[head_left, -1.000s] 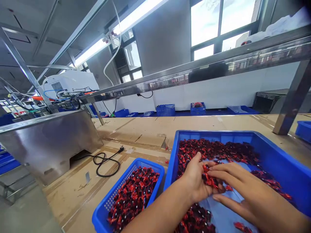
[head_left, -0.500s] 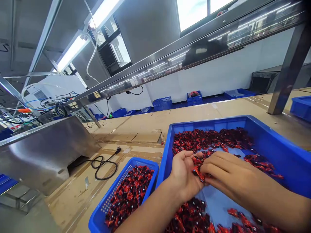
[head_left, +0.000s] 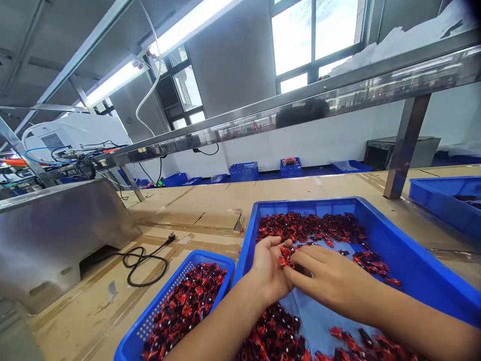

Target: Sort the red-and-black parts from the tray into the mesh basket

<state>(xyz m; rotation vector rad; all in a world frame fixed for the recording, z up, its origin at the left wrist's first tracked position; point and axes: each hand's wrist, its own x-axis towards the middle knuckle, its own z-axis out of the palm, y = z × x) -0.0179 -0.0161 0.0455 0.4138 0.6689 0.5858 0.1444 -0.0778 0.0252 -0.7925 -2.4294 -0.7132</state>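
My left hand [head_left: 268, 273] is palm up over the large blue tray [head_left: 398, 235], its fingers curled round several small red and black parts [head_left: 286, 254]. My right hand [head_left: 326, 276] reaches in from the right with bent fingers touching those parts; what its fingertips pinch is too small to make out. Heaps of the same red and black pieces [head_left: 311, 225] lie along the tray's back and near side, with pale blue floor showing between them. To the left, a perforated blue basket [head_left: 141, 328] is filled with similar pieces.
A black cable with a plug [head_left: 172, 237] lies on the cardboard-covered table [head_left: 90, 306]. A metal housing [head_left: 63, 235] stands at left. A metal shelf post [head_left: 404, 148] rises behind the tray, and another blue tray [head_left: 432, 195] sits at right.
The camera view has turned and levelled, shifting tray and hands left in the picture. My right hand's fingers have moved slightly over the parts in my left palm.
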